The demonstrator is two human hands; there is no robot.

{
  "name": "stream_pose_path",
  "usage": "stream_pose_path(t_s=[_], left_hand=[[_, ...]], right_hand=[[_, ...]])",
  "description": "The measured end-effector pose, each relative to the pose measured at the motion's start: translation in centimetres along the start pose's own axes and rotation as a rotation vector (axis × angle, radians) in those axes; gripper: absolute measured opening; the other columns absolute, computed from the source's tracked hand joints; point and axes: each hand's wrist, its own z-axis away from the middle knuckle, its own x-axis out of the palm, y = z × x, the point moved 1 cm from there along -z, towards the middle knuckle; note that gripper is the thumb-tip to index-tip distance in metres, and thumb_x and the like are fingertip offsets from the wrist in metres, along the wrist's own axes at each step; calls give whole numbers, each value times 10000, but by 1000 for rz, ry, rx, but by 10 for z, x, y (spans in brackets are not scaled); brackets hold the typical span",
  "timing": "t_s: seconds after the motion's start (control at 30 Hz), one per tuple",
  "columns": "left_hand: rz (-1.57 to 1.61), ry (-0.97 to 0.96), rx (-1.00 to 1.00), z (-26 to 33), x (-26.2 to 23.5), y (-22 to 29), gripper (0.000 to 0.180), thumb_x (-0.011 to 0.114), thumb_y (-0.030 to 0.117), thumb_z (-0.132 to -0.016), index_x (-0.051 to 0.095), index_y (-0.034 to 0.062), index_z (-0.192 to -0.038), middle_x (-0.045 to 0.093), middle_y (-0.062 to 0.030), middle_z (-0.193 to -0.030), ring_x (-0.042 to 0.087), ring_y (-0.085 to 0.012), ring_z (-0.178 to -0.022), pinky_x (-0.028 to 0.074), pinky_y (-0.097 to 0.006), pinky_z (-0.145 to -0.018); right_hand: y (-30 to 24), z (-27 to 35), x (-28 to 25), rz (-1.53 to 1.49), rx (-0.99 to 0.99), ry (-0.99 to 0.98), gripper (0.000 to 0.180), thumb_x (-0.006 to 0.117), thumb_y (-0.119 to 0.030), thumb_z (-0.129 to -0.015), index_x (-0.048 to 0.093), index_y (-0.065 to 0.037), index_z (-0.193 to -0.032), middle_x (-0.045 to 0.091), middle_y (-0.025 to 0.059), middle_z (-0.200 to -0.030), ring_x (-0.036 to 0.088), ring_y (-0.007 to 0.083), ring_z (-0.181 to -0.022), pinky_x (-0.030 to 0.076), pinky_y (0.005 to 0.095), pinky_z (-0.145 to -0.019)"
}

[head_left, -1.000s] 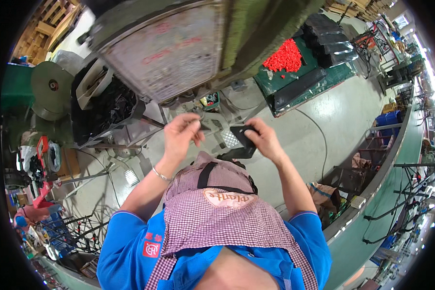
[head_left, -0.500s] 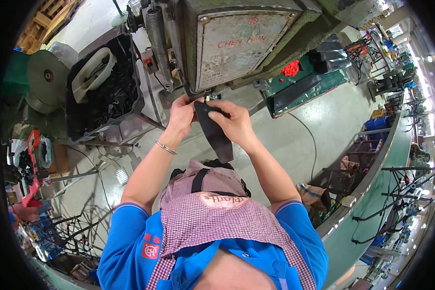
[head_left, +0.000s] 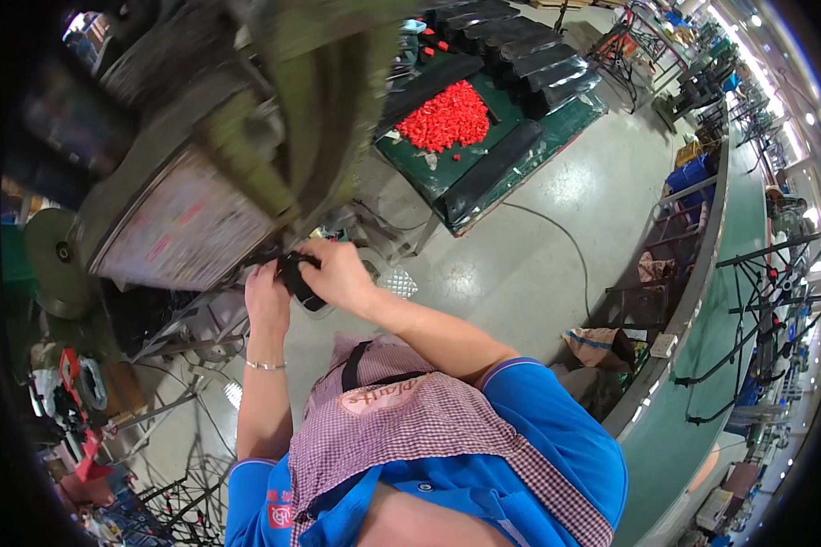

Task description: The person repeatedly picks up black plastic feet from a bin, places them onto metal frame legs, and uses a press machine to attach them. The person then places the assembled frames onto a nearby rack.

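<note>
Both hands are together at the underside of a green-grey machine point(head_left: 196, 219), which is smeared by motion. My right hand point(head_left: 337, 275) is closed, its fingers gripping a black flexible piece point(head_left: 305, 290) that looks bent or seen nearly edge-on. On the piece's other side is my left hand point(head_left: 266, 299), raised with its fingers closed near the piece's edge. The left fingertips and the upper end of the piece are partly hidden under the machine.
Right of the machine, a green table point(head_left: 406, 159) carries a heap of small red pieces point(head_left: 445, 117), long black strips point(head_left: 493, 173) and several stacked black sheets point(head_left: 511, 50). A green conveyor belt point(head_left: 702, 365) runs along the right. A cable point(head_left: 579, 251) lies on the floor.
My view has swung to the right, so the machine sits further left and more of the green table shows. The black piece hung long and flat before; now it looks shorter and bent.
</note>
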Motion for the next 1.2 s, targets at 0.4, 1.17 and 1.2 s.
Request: stream_pose_path(t_s=[0.4,1.17,1.2], left_hand=[[281,307,-216,38,27,13,236,575,86,-915,593,-25,-1122,632,-32,-1059,547,-126,-978,424,-271,-894],[-1610,2419,-231,756,-76,154,375,670,49,-762,542,-10,-1109,532,-161,-1114,490,-329,-1063,395,-408,-928],[-1706,2498,-269,790,-70,171,397,676,79,-792,523,-22,-1144,518,-172,-1147,486,-329,-1071,394,-412,-932]], right_hand=[[168,-138,-236,1090,314,-111,324,610,-389,-856,656,-94,-980,672,183,-921,647,363,-887,515,484,-732],[62,277,77,79,-5,-1665,116,659,-40,-823,614,50,-880,623,73,-693,594,129,-524,498,261,-461],[54,293,82,109,-33,-1682,120,660,-39,-819,615,53,-881,626,78,-695,598,131,-528,504,263,-466]])
